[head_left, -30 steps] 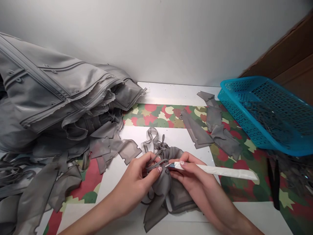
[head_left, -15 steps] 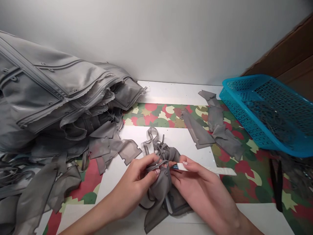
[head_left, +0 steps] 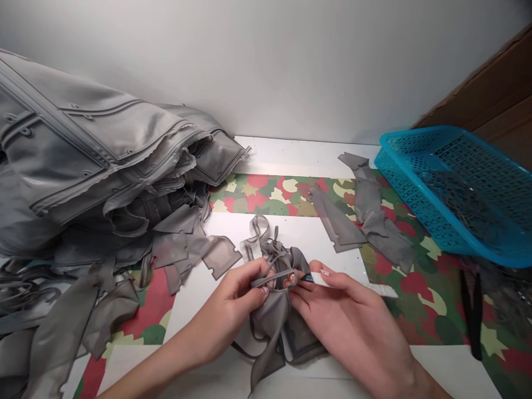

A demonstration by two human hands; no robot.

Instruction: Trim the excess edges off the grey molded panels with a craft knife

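My left hand [head_left: 233, 310] pinches the edge of a crumpled grey rubbery piece [head_left: 270, 316] at the lower middle of the view. Thin grey strips loop over its fingers. Close on its right, my right hand [head_left: 344, 310] has thumb and fingers closed on a white strip-like tool [head_left: 322, 280] with a dark blue mark near its left end. Its fingertips also touch the grey piece, by a small loop of the material. More tangled grey strips [head_left: 276, 249] lie just beyond both hands, on the white sheet.
A large stack of grey moulded sheets [head_left: 103, 144] rises at the left, with loose scraps [head_left: 62, 327] below. More scraps [head_left: 336, 221] lie right of centre. A blue basket [head_left: 399, 183] holding dark strips stands at the right, near black tweezers [head_left: 471, 316].
The grey piece has shifted slightly between my hands, and its lower flap hangs differently. My right hand has moved slightly right with the white tool, and the small loop shows more clearly.
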